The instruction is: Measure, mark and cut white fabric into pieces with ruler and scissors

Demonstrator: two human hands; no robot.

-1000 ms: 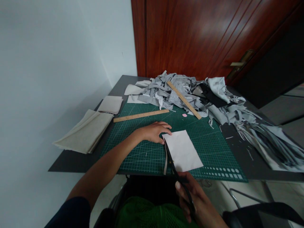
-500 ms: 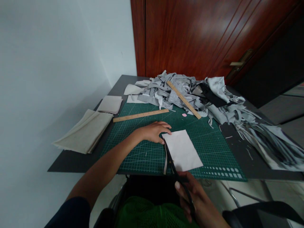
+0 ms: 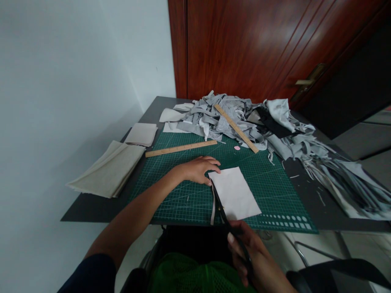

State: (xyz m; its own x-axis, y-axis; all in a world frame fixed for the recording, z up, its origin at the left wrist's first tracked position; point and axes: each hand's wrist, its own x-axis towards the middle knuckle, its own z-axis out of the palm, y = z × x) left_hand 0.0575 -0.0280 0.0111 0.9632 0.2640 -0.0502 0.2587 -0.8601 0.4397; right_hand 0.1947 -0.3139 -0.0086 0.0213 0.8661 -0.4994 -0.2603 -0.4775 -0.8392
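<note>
A pale, near-square piece of fabric (image 3: 236, 193) lies on the green cutting mat (image 3: 174, 203) by the table's front edge. My left hand (image 3: 200, 169) is at its upper left corner, with thumb and fingertips around the corner and touching it. Black scissors (image 3: 224, 215) are in my right hand (image 3: 249, 252), its fingers through and around the handles. Their blades run along the fabric's left edge towards my left thumb. A narrow cut strip (image 3: 213, 207) hangs alongside the blades, still near the corner at its top. The blade tips are partly hidden at the corner.
Two wooden rulers lie ahead: one ruler (image 3: 181, 149) on the mat, another ruler (image 3: 236, 128) across a heap of grey fabric scraps (image 3: 210, 114). Folded cloth (image 3: 106, 171) and a smaller fabric stack (image 3: 142, 134) sit left. Grey strips (image 3: 351, 179) lie right. A pink disc (image 3: 237, 148) rests on the mat.
My right thumb and the scissor handles have shifted slightly to the right, the handles a little closer together. My left hand and the fabric stay in place.
</note>
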